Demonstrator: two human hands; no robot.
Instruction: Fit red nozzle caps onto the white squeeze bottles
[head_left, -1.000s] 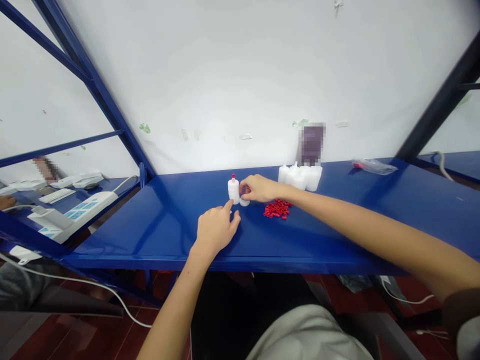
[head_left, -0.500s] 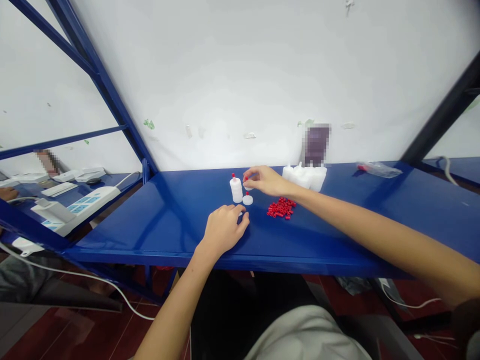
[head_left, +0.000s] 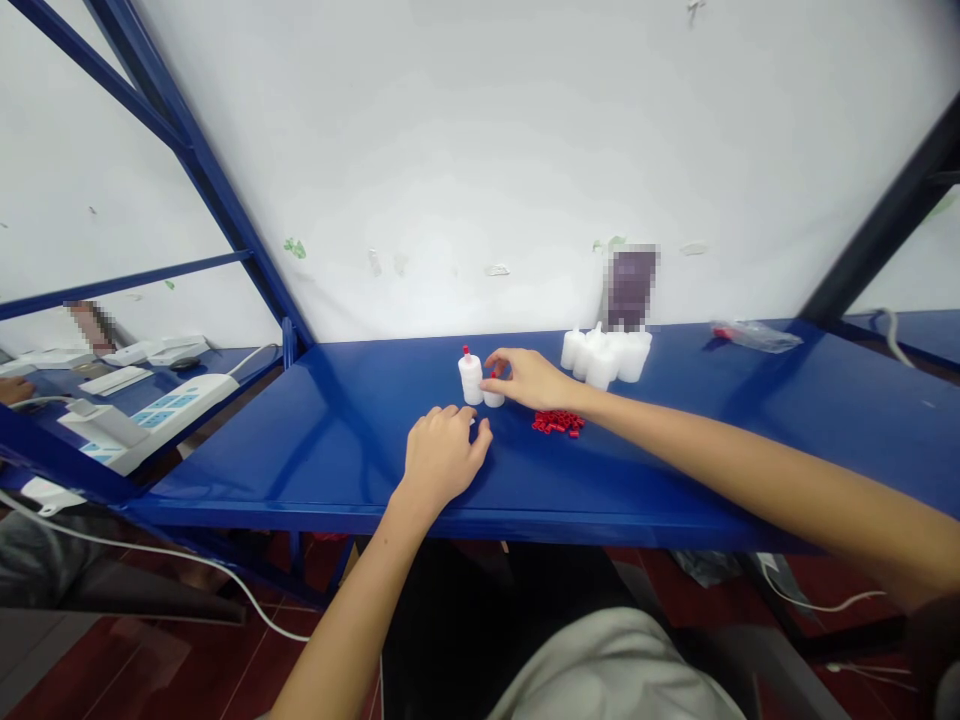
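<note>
My right hand [head_left: 529, 378] pinches a white nozzle cap with a red tip [head_left: 493, 395], low over the table. Its fingers partly cover the cap and what lies under it. Right beside it on the left rises a short stack of white nozzle caps [head_left: 470, 382], topped by a red tip. Nearer the front, my left hand [head_left: 444, 450] rests on the table, palm down with fingers curled. A sliver of something white shows between its thumb and forefinger; the rest is hidden. Under my right wrist lies a pile of small red tip covers [head_left: 556, 422].
White spouted pieces [head_left: 609, 356] stand grouped at the back right, by the wall. A clear plastic bag [head_left: 757, 337] with something red lies farther right on the blue table [head_left: 330, 430]. A white power strip [head_left: 161, 410] sits at the left, beyond the blue frame post [head_left: 225, 190].
My right hand has lowered the red-tipped cap onto or close over the one standing beside the stack. My left hand has stayed nearly in place.
</note>
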